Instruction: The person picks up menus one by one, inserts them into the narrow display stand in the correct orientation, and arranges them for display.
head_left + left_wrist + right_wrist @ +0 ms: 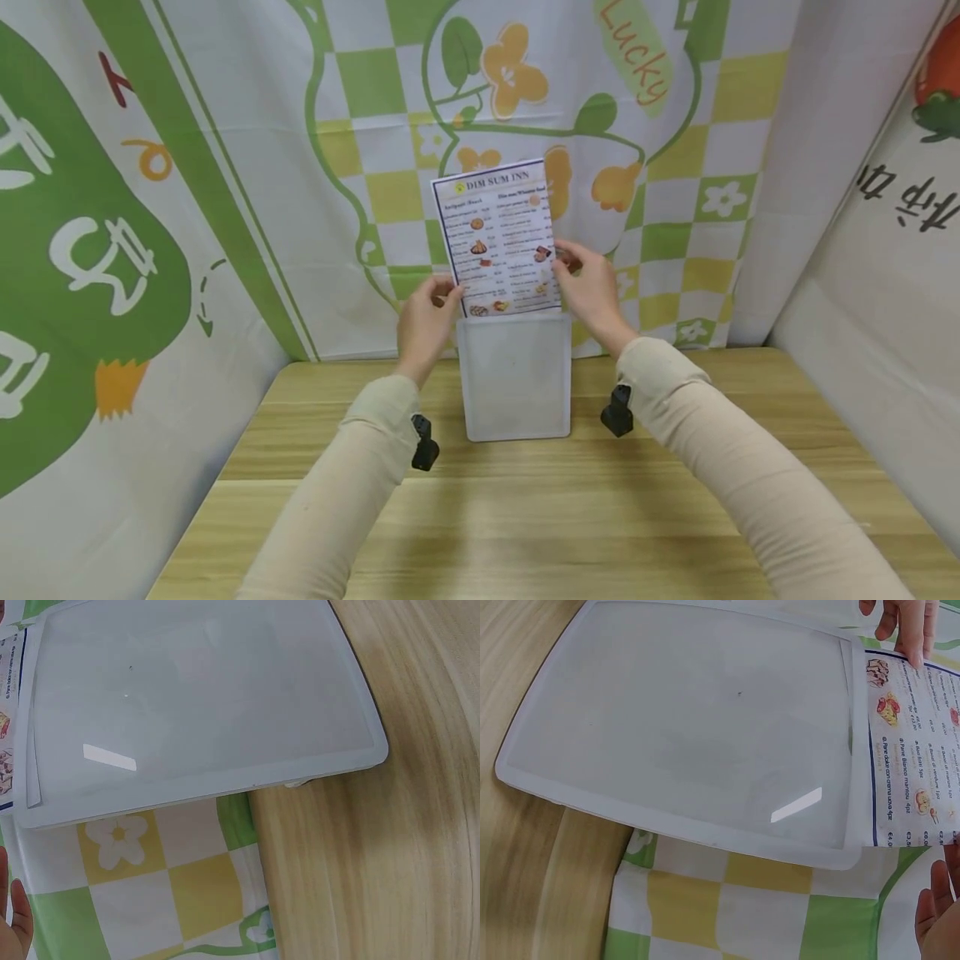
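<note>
A printed "Dim Sum Inn" menu sheet (498, 242) stands nearly upright, leaning slightly left, above a white-rimmed display frame (514, 379). My left hand (429, 321) pinches the menu's lower left edge between thumb and fingers. On the opposite side, my right hand (592, 287) pinches its right edge. The sheet's bottom edge meets the frame's top rim. In the right wrist view, the menu (915, 750) lies right at the top rim of the frame (690, 727), and a narrow strip shows behind the clear front. The frame's panel is otherwise plain grey-white.
The frame stands towards the back of a wood-grain table (517, 517). Close behind hangs a checked green, yellow and white cloth (382, 175). Printed fabric walls (67, 250) rise at both sides. A black wrist mount (424, 443) sits under the left cuff, another under the right.
</note>
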A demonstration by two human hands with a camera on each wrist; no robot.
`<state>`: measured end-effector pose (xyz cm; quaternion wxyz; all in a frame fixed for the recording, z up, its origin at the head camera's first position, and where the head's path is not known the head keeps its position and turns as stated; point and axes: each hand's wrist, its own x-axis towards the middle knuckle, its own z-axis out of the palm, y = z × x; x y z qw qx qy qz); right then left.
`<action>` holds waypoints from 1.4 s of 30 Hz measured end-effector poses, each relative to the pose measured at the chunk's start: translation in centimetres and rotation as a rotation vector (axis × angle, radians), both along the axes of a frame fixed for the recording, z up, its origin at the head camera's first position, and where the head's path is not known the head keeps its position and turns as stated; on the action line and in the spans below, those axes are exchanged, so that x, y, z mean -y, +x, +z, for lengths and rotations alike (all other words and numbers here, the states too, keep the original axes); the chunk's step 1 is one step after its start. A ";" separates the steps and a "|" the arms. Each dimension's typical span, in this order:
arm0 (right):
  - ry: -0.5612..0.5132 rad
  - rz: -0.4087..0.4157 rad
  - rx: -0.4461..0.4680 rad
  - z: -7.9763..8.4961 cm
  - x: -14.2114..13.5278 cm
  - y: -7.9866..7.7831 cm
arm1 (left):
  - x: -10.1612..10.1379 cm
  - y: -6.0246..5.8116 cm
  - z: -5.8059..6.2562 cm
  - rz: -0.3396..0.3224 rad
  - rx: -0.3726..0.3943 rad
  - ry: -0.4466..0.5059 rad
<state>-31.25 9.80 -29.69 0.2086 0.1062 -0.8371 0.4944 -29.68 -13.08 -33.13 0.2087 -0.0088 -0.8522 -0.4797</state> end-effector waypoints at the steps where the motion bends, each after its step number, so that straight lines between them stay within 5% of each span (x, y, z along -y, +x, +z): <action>1: 0.002 -0.001 0.000 -0.2 -0.1 0.0 | 0.0 0.0 -0.1 0.001 0.004 -0.005; 14: 0.005 0.000 0.036 -2.6 -0.6 0.5 | -0.3 0.3 -1.1 -0.002 0.052 -0.040; 24: 0.011 0.006 0.043 -4.3 -0.6 0.7 | -0.3 0.3 -0.7 -0.017 0.063 -0.017; 42: -0.039 0.011 0.081 -3.7 -0.7 0.9 | -0.5 0.6 -1.4 -0.046 0.048 -0.037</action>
